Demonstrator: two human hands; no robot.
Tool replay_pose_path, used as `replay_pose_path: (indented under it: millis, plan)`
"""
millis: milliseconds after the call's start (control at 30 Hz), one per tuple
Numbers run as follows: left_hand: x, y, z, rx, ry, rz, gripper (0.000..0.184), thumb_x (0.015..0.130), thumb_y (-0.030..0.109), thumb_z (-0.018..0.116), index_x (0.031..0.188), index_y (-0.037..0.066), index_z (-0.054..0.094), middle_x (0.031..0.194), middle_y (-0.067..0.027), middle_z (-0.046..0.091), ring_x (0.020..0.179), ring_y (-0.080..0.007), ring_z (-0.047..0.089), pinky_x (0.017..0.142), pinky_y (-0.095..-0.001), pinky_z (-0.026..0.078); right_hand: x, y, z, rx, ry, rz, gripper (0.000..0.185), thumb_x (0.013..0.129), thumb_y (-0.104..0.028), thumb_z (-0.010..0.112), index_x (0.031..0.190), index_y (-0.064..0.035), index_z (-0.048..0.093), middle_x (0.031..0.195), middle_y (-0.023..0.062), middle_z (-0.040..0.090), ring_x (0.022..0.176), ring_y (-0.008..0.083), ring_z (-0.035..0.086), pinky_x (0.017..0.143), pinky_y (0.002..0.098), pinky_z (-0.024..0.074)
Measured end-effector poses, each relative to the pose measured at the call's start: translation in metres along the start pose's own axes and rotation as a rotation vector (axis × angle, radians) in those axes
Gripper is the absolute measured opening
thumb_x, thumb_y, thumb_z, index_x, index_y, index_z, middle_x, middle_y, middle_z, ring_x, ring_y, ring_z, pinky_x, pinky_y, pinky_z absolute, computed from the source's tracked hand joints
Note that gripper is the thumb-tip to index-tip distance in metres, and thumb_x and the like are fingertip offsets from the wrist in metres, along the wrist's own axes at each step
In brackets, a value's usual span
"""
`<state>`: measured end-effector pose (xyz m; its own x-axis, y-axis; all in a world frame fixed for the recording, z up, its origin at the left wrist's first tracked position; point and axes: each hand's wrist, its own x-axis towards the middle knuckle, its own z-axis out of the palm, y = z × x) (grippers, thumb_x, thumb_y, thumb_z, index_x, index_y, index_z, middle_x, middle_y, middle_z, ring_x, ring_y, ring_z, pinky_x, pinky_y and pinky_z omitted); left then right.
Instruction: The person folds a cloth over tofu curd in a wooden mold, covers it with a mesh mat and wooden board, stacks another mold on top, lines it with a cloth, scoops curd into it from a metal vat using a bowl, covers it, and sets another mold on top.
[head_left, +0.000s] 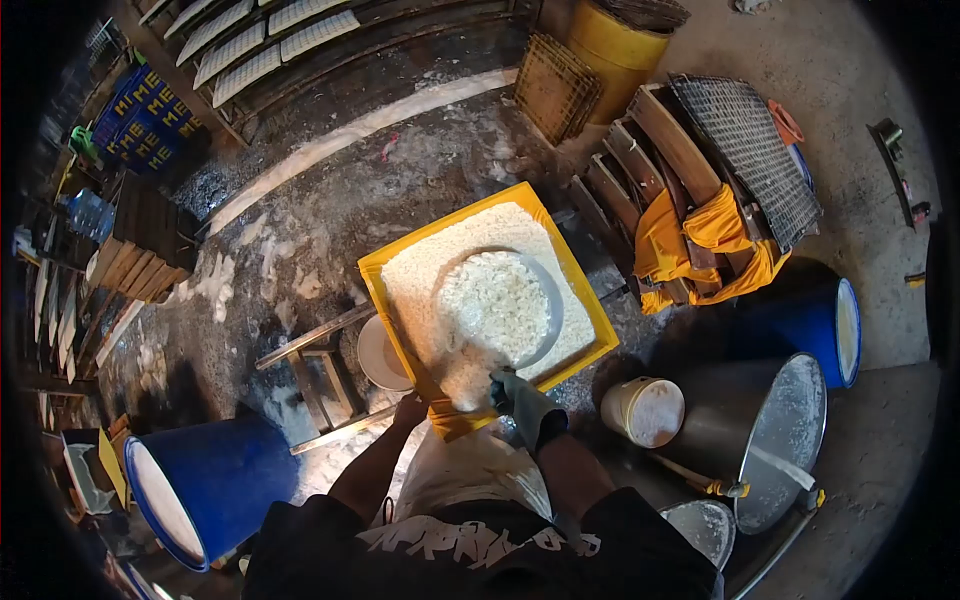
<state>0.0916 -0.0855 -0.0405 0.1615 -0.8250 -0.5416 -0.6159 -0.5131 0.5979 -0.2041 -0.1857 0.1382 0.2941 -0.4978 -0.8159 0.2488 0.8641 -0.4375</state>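
Observation:
A square yellow frame (572, 262) in front of me is filled with white crumbly material (410, 275). Set in its middle is a round basin (556, 318) holding coarser white lumps (500, 300). My left hand (410, 410) is closed at the frame's near left corner, against an orange cloth (455, 418) that hangs over the edge. A dark green glove covers my right hand (510, 395), which is at the near edge by the basin. White material beside it is smeared by motion. The right fingers are too blurred to show whether they grip anything.
A pale bucket (380, 355) and a wooden stand (325, 385) are partly under the frame. Blue drums (225, 490) lie at left and right. Near the right drum are a white bucket (645, 410), metal vats (790, 440) and stacked boards (640, 160) with orange cloth.

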Motion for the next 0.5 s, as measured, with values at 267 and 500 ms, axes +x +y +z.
replay_pose_path:
  millis: [267,500]
  plan:
    - [-0.035,0.06,-0.045,-0.081,-0.143,-0.192,0.056,0.082,0.049,0.07,0.12,0.008,0.064,0.071,-0.0125,0.07,0.052,-0.0188,0.066,0.053,-0.0318,0.053,0.025,-0.038,-0.154,-0.192,1.186,-0.514,0.041,0.081,-0.027,0.071,0.106,0.0033,0.059,0.092,0.0181,0.068,0.082,0.0297,0.068,0.071,0.041,0.0531]
    - [-0.02,0.038,-0.023,0.328,0.299,0.223,0.035,0.088,0.035,0.064,0.112,0.01,0.06,0.081,-0.0149,0.064,0.063,-0.0228,0.063,0.056,-0.0376,0.053,-0.233,0.021,-0.251,0.618,1.107,-0.955,0.034,0.08,-0.013,0.07,0.108,-0.0075,0.052,0.074,0.001,0.053,0.05,0.0088,0.046,0.045,0.0269,0.0429]
